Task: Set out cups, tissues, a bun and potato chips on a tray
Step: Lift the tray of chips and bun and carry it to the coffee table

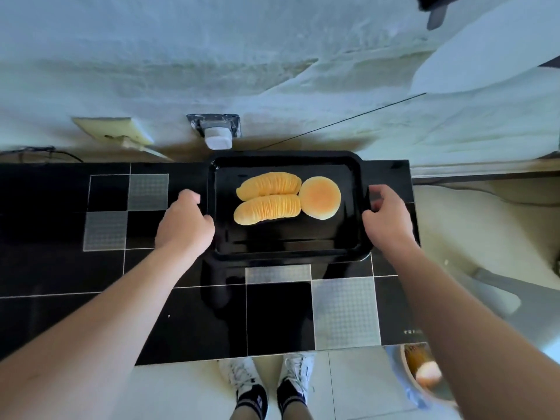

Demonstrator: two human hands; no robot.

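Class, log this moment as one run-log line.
left hand: grips tray left rim | right hand: grips right rim | on tray: chips, bun

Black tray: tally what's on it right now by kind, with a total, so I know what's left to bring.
Fanned rows of yellow potato chips: 2
Round pale bun: 1
Cups: 0
Tissues: 0
Total: 3 on the black rectangular tray, with the left hand and right hand at its sides.
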